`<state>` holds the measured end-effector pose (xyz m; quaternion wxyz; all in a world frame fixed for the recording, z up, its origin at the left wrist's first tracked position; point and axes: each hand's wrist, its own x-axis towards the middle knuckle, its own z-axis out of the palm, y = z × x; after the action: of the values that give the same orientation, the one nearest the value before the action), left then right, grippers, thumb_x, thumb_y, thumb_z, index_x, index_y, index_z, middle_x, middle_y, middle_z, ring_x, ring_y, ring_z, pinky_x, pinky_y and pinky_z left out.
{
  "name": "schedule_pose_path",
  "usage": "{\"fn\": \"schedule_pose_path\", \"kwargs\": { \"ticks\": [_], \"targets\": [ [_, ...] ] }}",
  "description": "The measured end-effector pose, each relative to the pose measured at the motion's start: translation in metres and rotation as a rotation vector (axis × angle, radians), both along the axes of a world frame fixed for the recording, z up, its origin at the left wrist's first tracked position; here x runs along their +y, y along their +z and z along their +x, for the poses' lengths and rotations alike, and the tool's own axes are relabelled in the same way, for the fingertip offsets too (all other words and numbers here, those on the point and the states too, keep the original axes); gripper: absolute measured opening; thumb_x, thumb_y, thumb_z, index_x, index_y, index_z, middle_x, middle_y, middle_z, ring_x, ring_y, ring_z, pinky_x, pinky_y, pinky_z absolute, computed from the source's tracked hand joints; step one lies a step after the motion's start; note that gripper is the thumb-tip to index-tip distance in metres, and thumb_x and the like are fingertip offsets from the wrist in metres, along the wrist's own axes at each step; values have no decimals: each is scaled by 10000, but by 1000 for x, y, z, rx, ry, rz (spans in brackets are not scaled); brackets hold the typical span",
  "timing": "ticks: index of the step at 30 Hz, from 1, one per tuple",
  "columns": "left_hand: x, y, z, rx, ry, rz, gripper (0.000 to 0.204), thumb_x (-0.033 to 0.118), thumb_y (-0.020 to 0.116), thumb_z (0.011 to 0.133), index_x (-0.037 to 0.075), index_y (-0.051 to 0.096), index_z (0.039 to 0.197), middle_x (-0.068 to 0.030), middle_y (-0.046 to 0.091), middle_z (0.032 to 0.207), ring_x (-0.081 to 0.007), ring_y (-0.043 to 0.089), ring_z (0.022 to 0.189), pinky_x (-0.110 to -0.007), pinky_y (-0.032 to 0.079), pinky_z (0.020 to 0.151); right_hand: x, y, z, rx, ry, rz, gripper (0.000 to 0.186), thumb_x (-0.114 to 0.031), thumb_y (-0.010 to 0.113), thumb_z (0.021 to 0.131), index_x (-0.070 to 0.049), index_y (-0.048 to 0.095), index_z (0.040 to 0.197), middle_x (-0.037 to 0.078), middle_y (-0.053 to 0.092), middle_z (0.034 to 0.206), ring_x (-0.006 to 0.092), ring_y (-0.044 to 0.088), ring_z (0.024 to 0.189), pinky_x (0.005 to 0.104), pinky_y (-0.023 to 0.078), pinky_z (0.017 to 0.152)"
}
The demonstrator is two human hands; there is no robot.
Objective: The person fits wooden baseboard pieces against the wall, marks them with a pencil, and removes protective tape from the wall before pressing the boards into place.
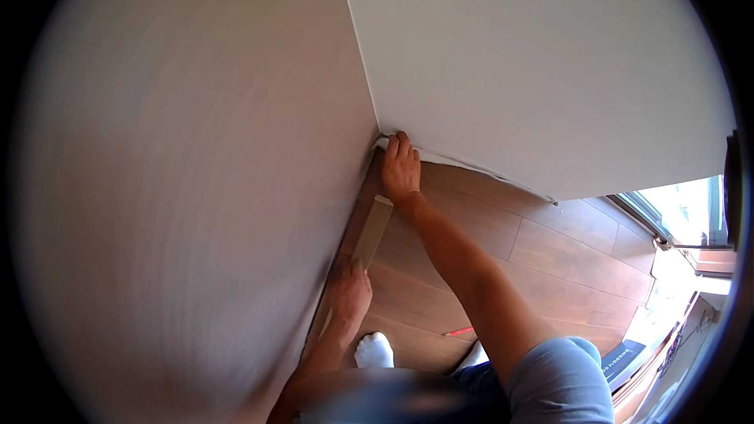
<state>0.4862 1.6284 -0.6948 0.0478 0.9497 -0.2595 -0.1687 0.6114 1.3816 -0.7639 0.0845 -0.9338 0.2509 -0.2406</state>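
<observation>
My left hand (349,294) is closed around the near end of a short, narrow wooden board (374,232), low beside the left wall. The board slants up toward the corner, its pale far end just short of my right wrist. In the corner, my right hand (401,166) has its fingers bent together over a thin white strip (444,160), which runs along the foot of the right-hand wall. Its fingertips are partly hidden, so the exact grip is hard to see. Brown wood-plank flooring (471,204) lies under both hands.
A plain wall (196,149) rises close on my left; a paler wall (534,55) stands ahead to the right. A red pencil-like stick (459,331) lies near my white-socked foot (374,351). A dark printed box (624,361) sits at right, below a bright window (683,212).
</observation>
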Motion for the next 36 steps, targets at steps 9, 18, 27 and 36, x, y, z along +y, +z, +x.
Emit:
{"fn": "schedule_pose_path", "kwargs": {
  "ticks": [9,18,27,36],
  "targets": [
    [-113,-55,101,-137,-288,-496,432,80,550,934,-55,507,1342,-259,534,1351,-409,501,1262,-483,401,1092,-16,-14,11,195,133,237,340,-103,585,876,-77,596,1215,132,663,1044,314,695,899,436,579,748],
    [-140,-99,133,-156,-260,-558,485,5,553,889,-68,493,1365,-231,448,1466,-382,407,1381,-444,330,1178,-35,-11,15,323,230,448,211,-227,608,886,-39,664,964,200,715,935,352,706,863,475,570,751],
    [-137,-93,132,-160,-261,-528,510,9,544,896,-72,489,1397,-196,434,1511,-361,382,1422,-422,332,1190,-32,43,-94,751,588,402,219,-264,598,865,-66,691,871,186,698,797,373,697,758,506,564,656],
    [-142,-80,127,-252,-304,-519,549,-10,536,886,-54,465,1428,-177,424,1524,-335,389,1423,-406,337,1193,-149,66,-441,1705,668,605,283,-311,644,871,-101,700,1054,139,702,862,322,691,794,474,550,690]
  ]
}}
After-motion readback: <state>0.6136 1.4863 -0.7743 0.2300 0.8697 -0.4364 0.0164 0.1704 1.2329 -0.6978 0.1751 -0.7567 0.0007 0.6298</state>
